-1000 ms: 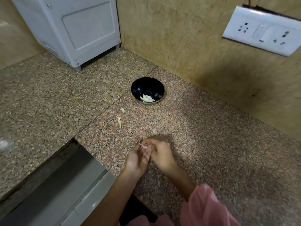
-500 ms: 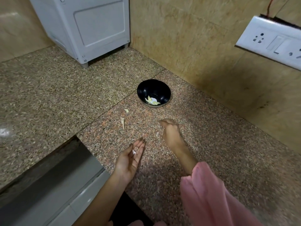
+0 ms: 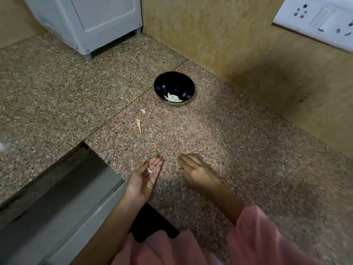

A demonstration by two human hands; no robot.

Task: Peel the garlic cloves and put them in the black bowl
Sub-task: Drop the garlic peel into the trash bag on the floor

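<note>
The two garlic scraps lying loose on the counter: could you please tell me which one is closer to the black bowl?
The small roundish scrap, just below-left of the black bowl; the long thin scrap lies farther away.

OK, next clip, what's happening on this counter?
A person is peeling garlic at a granite counter. The left hand is held palm up with small papery bits of garlic skin lying on its fingers. The right hand is palm down, fingers straight, low over the counter and holding nothing. The black bowl further back holds a few pale garlic pieces. Two scraps of peel lie on the counter between the hands and the bowl.
</note>
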